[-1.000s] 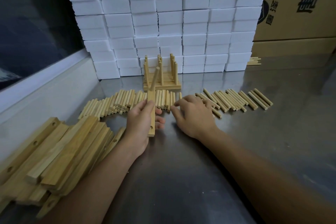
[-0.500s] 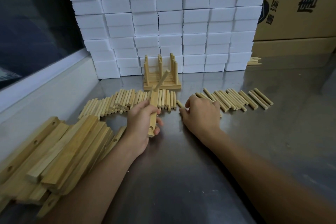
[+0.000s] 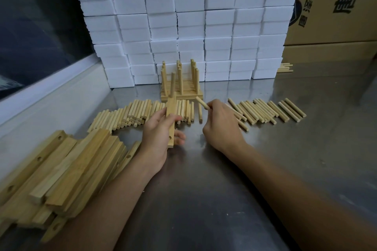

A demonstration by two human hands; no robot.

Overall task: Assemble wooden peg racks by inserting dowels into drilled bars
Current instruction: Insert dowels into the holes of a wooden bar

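My left hand [image 3: 158,134] grips a drilled wooden bar [image 3: 171,120] that points away from me. One dowel [image 3: 172,83] stands upright in the bar's far end, and an empty hole shows near its close end. My right hand [image 3: 221,126] pinches a loose dowel [image 3: 202,103] just right of the bar, lifted off the table. A row of loose dowels [image 3: 140,111] lies behind my left hand, and another row of dowels [image 3: 265,111] lies to the right. Finished peg racks [image 3: 181,85] stand at the back.
A heap of drilled bars [image 3: 61,169] lies at the left on the steel table [image 3: 224,199]. White blocks [image 3: 183,22] are stacked along the back, beside a cardboard box [image 3: 336,6]. A few dowels [image 3: 285,68] lie at the far right.
My right hand has picked a dowel from the table and lifted it toward the bar. My left hand has turned the bar so its dowel stands upright again.
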